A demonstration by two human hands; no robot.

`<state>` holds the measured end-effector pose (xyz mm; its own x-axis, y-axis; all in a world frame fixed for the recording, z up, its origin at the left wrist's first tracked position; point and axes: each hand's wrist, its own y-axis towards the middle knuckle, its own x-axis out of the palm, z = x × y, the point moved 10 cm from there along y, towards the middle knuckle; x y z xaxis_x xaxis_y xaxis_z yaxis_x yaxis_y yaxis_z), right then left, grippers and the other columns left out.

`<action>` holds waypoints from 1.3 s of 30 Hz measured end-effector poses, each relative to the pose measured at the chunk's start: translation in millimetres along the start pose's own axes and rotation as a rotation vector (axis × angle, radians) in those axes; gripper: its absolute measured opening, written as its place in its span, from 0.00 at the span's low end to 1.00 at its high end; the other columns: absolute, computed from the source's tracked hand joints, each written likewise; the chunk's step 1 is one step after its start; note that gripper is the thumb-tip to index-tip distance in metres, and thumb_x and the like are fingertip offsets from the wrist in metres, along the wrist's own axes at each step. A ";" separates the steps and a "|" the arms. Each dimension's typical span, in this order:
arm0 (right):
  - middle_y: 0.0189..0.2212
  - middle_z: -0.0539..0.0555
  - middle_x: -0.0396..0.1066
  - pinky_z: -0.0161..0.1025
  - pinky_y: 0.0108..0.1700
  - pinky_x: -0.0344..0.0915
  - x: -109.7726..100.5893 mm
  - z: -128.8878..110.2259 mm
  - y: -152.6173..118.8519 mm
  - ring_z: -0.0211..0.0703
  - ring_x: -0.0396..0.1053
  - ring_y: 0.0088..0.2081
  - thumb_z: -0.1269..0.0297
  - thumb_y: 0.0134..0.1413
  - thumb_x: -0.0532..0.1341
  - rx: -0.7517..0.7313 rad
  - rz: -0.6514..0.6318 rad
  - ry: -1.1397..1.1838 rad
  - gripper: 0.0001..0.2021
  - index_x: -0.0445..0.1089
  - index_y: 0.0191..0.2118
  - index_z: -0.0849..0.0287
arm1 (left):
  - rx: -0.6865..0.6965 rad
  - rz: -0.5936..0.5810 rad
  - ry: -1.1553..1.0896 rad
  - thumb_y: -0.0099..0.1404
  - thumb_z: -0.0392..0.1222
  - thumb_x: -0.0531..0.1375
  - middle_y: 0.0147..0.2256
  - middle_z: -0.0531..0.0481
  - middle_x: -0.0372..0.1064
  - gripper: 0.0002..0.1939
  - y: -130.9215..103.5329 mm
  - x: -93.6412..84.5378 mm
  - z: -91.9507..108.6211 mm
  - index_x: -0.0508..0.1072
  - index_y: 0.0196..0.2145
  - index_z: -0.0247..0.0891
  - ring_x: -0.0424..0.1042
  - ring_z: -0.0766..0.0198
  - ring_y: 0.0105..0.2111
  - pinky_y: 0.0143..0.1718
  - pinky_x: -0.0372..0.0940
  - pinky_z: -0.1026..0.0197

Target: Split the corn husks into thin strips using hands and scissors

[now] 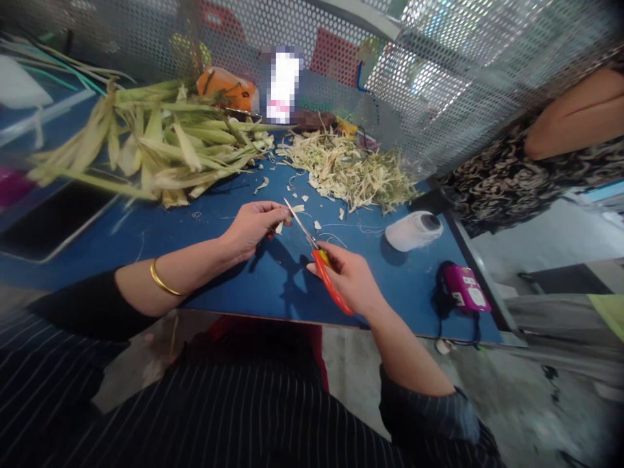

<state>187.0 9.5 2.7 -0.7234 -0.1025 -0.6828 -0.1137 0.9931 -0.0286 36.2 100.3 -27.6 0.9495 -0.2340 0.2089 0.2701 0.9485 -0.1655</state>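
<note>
Over the worktop (409, 296), our left hand (249, 229) pinches a pale husk piece (279, 227), while our nearby right hand (355, 278) grips red-handled scissors (331, 283) slanting forward and leftward, blades beside that piece.

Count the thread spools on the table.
1: a white spool on the blue table, to the right of the right hand, between the scraps and the purple device. The scraps may hide others.
</note>
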 end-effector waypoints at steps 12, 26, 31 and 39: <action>0.25 0.48 0.65 0.34 0.30 0.60 -7.8 7.8 -4.1 0.34 0.58 0.26 0.54 0.49 0.64 0.047 0.112 0.144 0.17 0.73 0.42 0.60 | -0.020 0.000 -0.006 0.53 0.42 0.66 0.25 0.50 0.70 0.07 2.1 -1.7 -3.3 0.76 0.27 0.36 0.58 0.73 0.20 0.19 0.51 0.66; 0.37 0.54 0.74 0.43 0.41 0.67 -51.8 14.1 3.7 0.45 0.70 0.35 0.51 0.47 0.65 0.019 0.306 -0.078 0.26 0.69 0.52 0.56 | -0.055 -0.064 -0.127 0.51 0.39 0.68 0.36 0.46 0.76 0.10 -4.9 1.9 8.4 0.76 0.33 0.35 0.70 0.70 0.27 0.31 0.65 0.66; 0.43 0.58 0.74 0.45 0.39 0.66 -48.4 11.8 27.0 0.54 0.72 0.43 0.54 0.52 0.61 0.018 0.255 -0.646 0.23 0.68 0.53 0.55 | -0.028 -0.026 -0.140 0.51 0.38 0.68 0.28 0.51 0.73 0.09 -5.2 -1.7 14.5 0.74 0.30 0.34 0.68 0.71 0.24 0.27 0.62 0.66; 0.41 0.61 0.73 0.45 0.42 0.62 -34.0 -20.5 37.0 0.52 0.69 0.43 0.58 0.54 0.61 -0.196 0.102 -0.723 0.12 0.74 0.42 0.58 | -0.116 -0.040 -0.228 0.50 0.36 0.69 0.28 0.53 0.71 0.10 -5.8 3.7 -1.4 0.75 0.31 0.35 0.69 0.71 0.26 0.31 0.65 0.64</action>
<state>193.4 48.6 39.8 -0.1178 0.1193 -0.9858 -0.2379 0.9605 0.1446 38.4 93.7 -27.3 0.8808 -0.2043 0.4272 0.3357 0.9057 -0.2590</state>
